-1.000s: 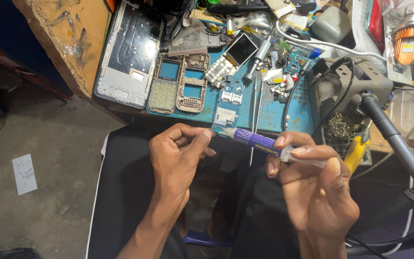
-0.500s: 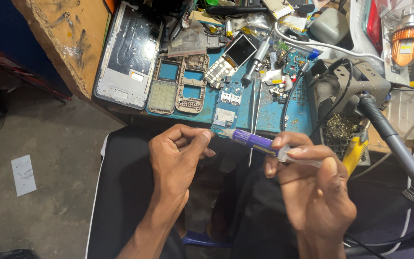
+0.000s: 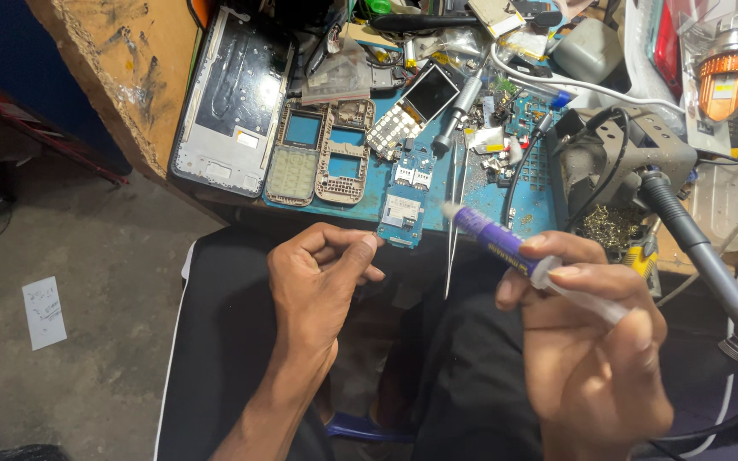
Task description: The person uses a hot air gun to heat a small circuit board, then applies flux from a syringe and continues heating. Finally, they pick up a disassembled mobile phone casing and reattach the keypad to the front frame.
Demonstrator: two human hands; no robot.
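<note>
My right hand (image 3: 591, 341) grips a purple-labelled syringe (image 3: 493, 241) with a clear barrel. Its tip points up and left, over the near edge of the blue work mat (image 3: 437, 183). My left hand (image 3: 322, 277) hovers over my lap with thumb and forefinger pinched together. Nothing shows between them. Those fingertips sit just beside the near end of a small blue phone circuit board (image 3: 405, 198) at the mat's edge. Thin metal tweezers (image 3: 453, 230) lie between the board and the syringe, overhanging the edge.
Two keypad phone frames (image 3: 322, 154), a white phone back panel (image 3: 232, 102) and a small screen (image 3: 427, 92) lie on the cluttered bench. A soldering iron (image 3: 702, 248) in its stand with brass wool (image 3: 612, 226) is at the right. A paper scrap (image 3: 44, 312) lies on the floor.
The syringe tip has pulled away from my left fingertips, moving right and up. My left hand stays pinched in about the same place.
</note>
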